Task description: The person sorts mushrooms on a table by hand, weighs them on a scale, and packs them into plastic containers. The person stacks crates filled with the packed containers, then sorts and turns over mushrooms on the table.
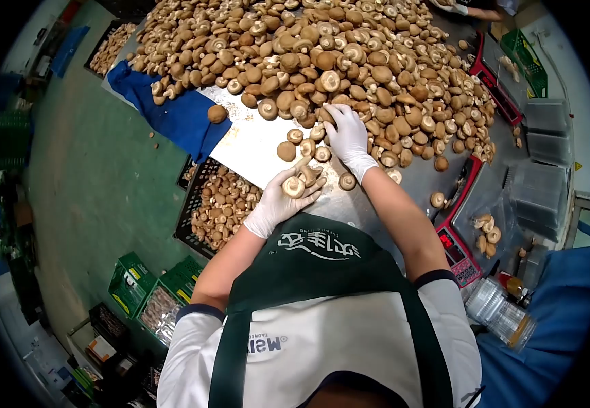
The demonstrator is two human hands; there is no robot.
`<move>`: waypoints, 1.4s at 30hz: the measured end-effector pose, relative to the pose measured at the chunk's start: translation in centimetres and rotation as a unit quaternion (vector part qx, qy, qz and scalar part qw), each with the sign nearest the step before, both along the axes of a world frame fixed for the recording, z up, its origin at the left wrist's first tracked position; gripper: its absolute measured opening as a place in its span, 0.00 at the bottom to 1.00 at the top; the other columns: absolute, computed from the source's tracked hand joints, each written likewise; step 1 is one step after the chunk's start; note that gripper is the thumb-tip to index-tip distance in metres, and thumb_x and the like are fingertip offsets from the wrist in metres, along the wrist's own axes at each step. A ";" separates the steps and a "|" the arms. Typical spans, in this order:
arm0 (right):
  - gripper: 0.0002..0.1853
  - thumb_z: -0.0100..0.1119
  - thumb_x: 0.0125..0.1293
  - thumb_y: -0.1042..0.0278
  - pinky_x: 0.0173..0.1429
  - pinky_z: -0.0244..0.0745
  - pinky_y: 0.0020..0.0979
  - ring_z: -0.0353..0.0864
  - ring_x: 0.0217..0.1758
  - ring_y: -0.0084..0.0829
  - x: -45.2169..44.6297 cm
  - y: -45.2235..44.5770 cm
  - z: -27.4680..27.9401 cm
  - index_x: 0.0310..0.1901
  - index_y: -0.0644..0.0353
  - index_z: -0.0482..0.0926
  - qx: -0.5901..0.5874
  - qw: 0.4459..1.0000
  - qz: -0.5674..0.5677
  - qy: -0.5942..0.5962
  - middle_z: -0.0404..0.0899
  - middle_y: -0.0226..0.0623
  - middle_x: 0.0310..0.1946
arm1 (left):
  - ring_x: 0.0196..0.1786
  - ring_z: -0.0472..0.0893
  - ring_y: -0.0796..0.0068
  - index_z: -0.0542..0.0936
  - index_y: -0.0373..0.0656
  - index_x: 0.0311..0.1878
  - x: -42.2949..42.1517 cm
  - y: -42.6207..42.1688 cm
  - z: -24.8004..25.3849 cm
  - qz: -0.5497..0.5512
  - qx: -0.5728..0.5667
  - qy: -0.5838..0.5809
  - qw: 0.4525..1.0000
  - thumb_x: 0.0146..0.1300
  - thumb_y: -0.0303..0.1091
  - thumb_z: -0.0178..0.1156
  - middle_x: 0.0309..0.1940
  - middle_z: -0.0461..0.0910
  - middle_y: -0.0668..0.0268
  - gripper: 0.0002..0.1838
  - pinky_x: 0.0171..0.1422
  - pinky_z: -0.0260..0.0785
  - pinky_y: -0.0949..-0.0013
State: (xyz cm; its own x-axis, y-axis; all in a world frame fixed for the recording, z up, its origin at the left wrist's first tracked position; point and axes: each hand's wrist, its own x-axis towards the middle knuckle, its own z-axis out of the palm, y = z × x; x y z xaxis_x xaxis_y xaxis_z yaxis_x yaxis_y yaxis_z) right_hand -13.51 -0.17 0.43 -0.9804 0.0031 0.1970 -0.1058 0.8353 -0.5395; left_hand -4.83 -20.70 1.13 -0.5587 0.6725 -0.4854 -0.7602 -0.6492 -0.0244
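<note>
A large heap of brown mushrooms [295, 54] covers the far part of the metal table [240, 146]. My left hand [283, 198], in a white glove, is turned palm up near the table's front edge, its fingers curled around a few mushrooms [293, 187]. My right hand [347, 136], also gloved, reaches to the near edge of the heap, its fingers closed on a mushroom [325, 115]. Between the hands lie several loose mushrooms [286, 151], and one more [347, 181] sits below my right wrist.
A black crate of small mushrooms [223, 204] stands left of the table, near a blue cloth [166, 115]. Red scales [457, 255] with mushrooms are at the right, beside clear plastic trays [540, 194]. Another person's gloved hand [453, 7] shows at the far right.
</note>
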 end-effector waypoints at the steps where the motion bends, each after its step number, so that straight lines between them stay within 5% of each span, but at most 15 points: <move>1: 0.19 0.59 0.65 0.63 0.61 0.71 0.39 0.76 0.55 0.42 -0.1 0.0 -0.3 0.58 0.53 0.78 -0.019 1.000 -0.006 0.004 0.78 0.36 0.54 | 0.65 0.73 0.50 0.59 0.52 0.76 0.0 -0.1 0.1 0.002 -0.016 0.020 1.000 0.74 0.38 0.46 0.61 0.71 0.51 0.27 0.64 0.74 0.53; 3: 0.18 0.55 0.67 0.64 0.62 0.71 0.41 0.77 0.55 0.44 0.3 0.1 0.1 0.58 0.54 0.78 -0.070 0.997 -0.020 0.009 0.79 0.39 0.54 | 0.63 0.75 0.53 0.61 0.49 0.73 0.1 -0.1 0.4 0.014 -0.047 0.036 0.998 0.73 0.33 0.50 0.60 0.72 0.52 0.26 0.64 0.74 0.56; 7: 0.20 0.56 0.70 0.69 0.47 0.76 0.22 0.80 0.49 0.22 2.2 0.7 1.9 0.62 0.59 0.75 -0.393 0.908 -0.078 -0.125 0.82 0.37 0.50 | 0.59 0.78 0.56 0.70 0.44 0.60 0.3 -0.3 -1.9 0.011 -0.134 0.036 0.990 0.70 0.30 0.58 0.53 0.75 0.57 0.17 0.62 0.76 0.58; 10: 0.19 0.54 0.72 0.69 0.47 0.76 0.23 0.80 0.50 0.22 4.3 1.6 1.6 0.63 0.59 0.74 -0.451 0.888 -0.046 -0.080 0.81 0.36 0.53 | 0.59 0.78 0.55 0.70 0.44 0.60 0.4 0.1 -1.7 0.010 -0.165 -0.006 0.986 0.72 0.35 0.55 0.52 0.76 0.57 0.16 0.60 0.77 0.59; 17: 0.20 0.52 0.74 0.67 0.47 0.77 0.21 0.77 0.49 0.18 8.6 1.7 2.0 0.65 0.56 0.73 -0.594 0.773 -0.072 -0.210 0.77 0.30 0.56 | 0.60 0.79 0.55 0.65 0.49 0.69 0.5 0.5 0.4 -0.065 -0.130 0.061 0.988 0.77 0.49 0.45 0.62 0.73 0.56 0.23 0.54 0.78 0.56; 22: 0.19 0.52 0.74 0.67 0.48 0.77 0.22 0.79 0.49 0.21 9.9 1.3 0.9 0.65 0.57 0.74 -0.641 0.727 -0.067 -0.236 0.76 0.32 0.57 | 0.59 0.78 0.59 0.64 0.49 0.69 0.6 0.7 1.3 -0.081 -0.157 0.094 0.980 0.76 0.57 0.40 0.61 0.73 0.58 0.28 0.52 0.79 0.59; 26: 0.17 0.54 0.73 0.64 0.53 0.77 0.25 0.81 0.47 0.23 11.3 -1.2 2.2 0.58 0.58 0.79 -0.422 0.864 0.062 -0.267 0.82 0.34 0.50 | 0.55 0.81 0.63 0.65 0.48 0.69 0.8 0.9 1.5 -0.121 -0.248 0.096 0.956 0.76 0.60 0.39 0.57 0.76 0.59 0.30 0.50 0.79 0.62; 27: 0.15 0.55 0.71 0.63 0.56 0.76 0.30 0.82 0.48 0.29 11.0 -1.8 2.4 0.54 0.60 0.81 -0.359 0.909 0.132 -0.168 0.82 0.38 0.48 | 0.53 0.82 0.62 0.65 0.49 0.69 0.8 0.8 1.2 -0.127 -0.215 0.107 0.962 0.76 0.58 0.40 0.55 0.76 0.58 0.29 0.49 0.80 0.62; 30: 0.15 0.58 0.69 0.59 0.59 0.73 0.36 0.80 0.52 0.36 6.5 -1.4 5.3 0.49 0.61 0.82 -0.261 0.942 0.030 -0.209 0.82 0.41 0.50 | 0.49 0.84 0.59 0.67 0.50 0.68 1.0 0.1 -0.8 -0.137 -0.114 0.134 0.975 0.76 0.54 0.45 0.52 0.79 0.57 0.26 0.48 0.81 0.62; 31: 0.17 0.60 0.67 0.57 0.61 0.71 0.37 0.79 0.54 0.37 4.5 -1.0 4.2 0.50 0.60 0.80 -0.152 0.984 0.005 -0.095 0.82 0.41 0.49 | 0.51 0.83 0.57 0.68 0.51 0.68 1.1 0.0 -1.1 -0.129 -0.108 0.111 0.979 0.75 0.51 0.47 0.53 0.78 0.56 0.24 0.46 0.81 0.61; 32: 0.19 0.61 0.66 0.56 0.63 0.69 0.39 0.78 0.56 0.38 2.2 -0.4 3.1 0.51 0.60 0.79 -0.041 0.999 -0.019 0.023 0.81 0.42 0.49 | 0.51 0.83 0.56 0.68 0.51 0.68 1.2 -0.1 -0.9 -0.116 -0.106 0.099 0.983 0.75 0.51 0.47 0.53 0.78 0.56 0.24 0.46 0.81 0.61; 36: 0.25 0.67 0.58 0.56 0.62 0.66 0.43 0.76 0.56 0.40 -3.5 1.3 2.3 0.55 0.55 0.76 0.218 0.974 -0.032 -0.055 0.82 0.39 0.46 | 0.53 0.81 0.56 0.66 0.51 0.69 1.4 -0.6 -1.0 -0.069 -0.110 0.080 0.988 0.74 0.53 0.46 0.56 0.76 0.55 0.26 0.47 0.79 0.60; 38: 0.23 0.66 0.58 0.56 0.61 0.67 0.43 0.77 0.54 0.42 -3.6 2.0 2.3 0.54 0.54 0.77 0.158 0.987 -0.027 -0.010 0.82 0.40 0.46 | 0.53 0.81 0.56 0.66 0.51 0.70 1.1 -0.9 -1.1 -0.048 -0.120 0.074 0.989 0.74 0.55 0.44 0.57 0.75 0.54 0.28 0.48 0.78 0.60; 40: 0.24 0.63 0.60 0.58 0.61 0.70 0.40 0.78 0.54 0.42 -2.5 2.9 2.6 0.57 0.55 0.77 -0.043 0.997 -0.045 -0.034 0.81 0.44 0.47 | 0.52 0.81 0.55 0.66 0.51 0.69 1.0 -1.4 -0.5 -0.025 -0.130 0.050 0.990 0.74 0.55 0.44 0.57 0.75 0.54 0.28 0.47 0.78 0.60; 42: 0.23 0.49 0.67 0.67 0.60 0.73 0.30 0.77 0.57 0.31 -1.0 3.9 3.7 0.63 0.57 0.74 -0.348 0.928 0.001 -0.136 0.78 0.43 0.54 | 0.54 0.79 0.56 0.69 0.54 0.68 0.7 -2.2 -1.5 -0.015 -0.109 0.029 0.993 0.74 0.56 0.45 0.55 0.76 0.56 0.26 0.51 0.77 0.57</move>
